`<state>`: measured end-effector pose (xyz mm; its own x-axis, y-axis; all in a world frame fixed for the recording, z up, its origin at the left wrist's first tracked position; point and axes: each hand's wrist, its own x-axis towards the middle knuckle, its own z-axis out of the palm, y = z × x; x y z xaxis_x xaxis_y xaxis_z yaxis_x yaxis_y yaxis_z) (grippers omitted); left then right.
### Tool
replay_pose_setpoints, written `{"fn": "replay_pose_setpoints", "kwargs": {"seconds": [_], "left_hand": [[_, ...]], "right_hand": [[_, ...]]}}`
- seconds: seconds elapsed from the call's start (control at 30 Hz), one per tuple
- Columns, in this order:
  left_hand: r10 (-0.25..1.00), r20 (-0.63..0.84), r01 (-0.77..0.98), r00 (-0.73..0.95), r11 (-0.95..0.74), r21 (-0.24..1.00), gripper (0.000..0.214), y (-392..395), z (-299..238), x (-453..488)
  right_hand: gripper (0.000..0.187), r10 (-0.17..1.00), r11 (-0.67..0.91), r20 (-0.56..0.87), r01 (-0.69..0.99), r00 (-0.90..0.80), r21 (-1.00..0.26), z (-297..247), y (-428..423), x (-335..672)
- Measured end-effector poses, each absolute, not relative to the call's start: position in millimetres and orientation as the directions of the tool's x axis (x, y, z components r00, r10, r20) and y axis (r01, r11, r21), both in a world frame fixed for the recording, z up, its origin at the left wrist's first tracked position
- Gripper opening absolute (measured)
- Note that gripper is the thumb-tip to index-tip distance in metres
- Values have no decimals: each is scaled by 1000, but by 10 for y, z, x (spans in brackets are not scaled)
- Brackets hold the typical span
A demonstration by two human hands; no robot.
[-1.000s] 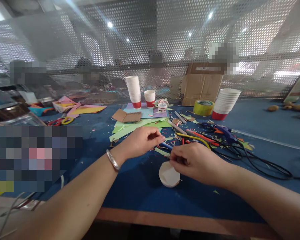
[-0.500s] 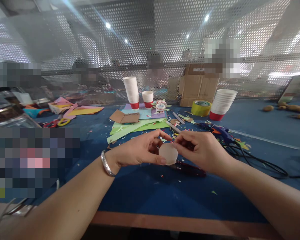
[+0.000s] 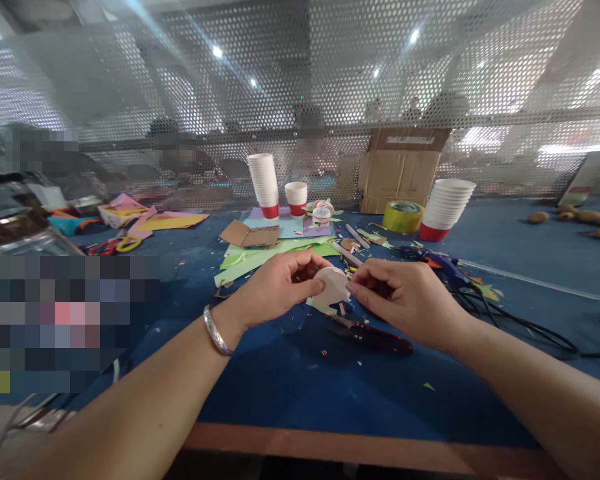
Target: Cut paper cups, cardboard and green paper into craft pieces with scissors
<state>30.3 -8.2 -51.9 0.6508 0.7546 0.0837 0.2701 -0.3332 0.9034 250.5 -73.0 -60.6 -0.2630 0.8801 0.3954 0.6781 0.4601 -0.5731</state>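
Between my two hands is a small round white disc (image 3: pixel 333 288), which looks like paper or card. My left hand (image 3: pixel 285 288) grips its left side, thumb on the near face and fingers behind. At its right edge, the thumb and index finger of my right hand (image 3: pixel 397 293) are pinched together; the other fingers are curled in. Just below the hands, a dark red-handled tool (image 3: pixel 380 339), like a knife, lies on the blue table (image 3: pixel 280 387). Scraps of green paper (image 3: pixel 321 307) and small cuttings show under the disc.
Behind my hands lie green paper sheets (image 3: pixel 260 261) and folded cardboard (image 3: pixel 253 235). Paper cup stacks (image 3: pixel 263 180) stand farther back, with yellow tape (image 3: pixel 403 217) and a cardboard box (image 3: pixel 400 177). A blue glue gun (image 3: pixel 440 265) trails black cable on the right. Scissors (image 3: pixel 129 244) lie left.
The disc has been raised slightly and tilted in my fingers. My left hand has shifted up with it, while my right hand has hardly moved. More of the dark red-handled tool shows.
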Motion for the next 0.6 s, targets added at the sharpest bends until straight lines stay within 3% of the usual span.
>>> {"fn": "replay_pose_setpoints", "kwargs": {"seconds": [0.13, 0.33, 0.5, 0.6], "left_hand": [[781, 84, 297, 619, -332, 895, 27, -99, -502, 313], [812, -1, 270, 584, -192, 943, 30, -137, -478, 328], [830, 58, 312, 554, -272, 910, 27, -97, -482, 290], [777, 26, 400, 628, -351, 847, 18, -56, -490, 237]], "right_hand": [[19, 890, 447, 372, 674, -265, -589, -614, -735, 2501], [20, 890, 443, 377, 688, -257, -575, -605, -740, 2502], [24, 889, 422, 411, 711, -203, -562, -602, -709, 2558], [24, 883, 411, 435, 742, -178, -530, -609, -657, 2614]]}}
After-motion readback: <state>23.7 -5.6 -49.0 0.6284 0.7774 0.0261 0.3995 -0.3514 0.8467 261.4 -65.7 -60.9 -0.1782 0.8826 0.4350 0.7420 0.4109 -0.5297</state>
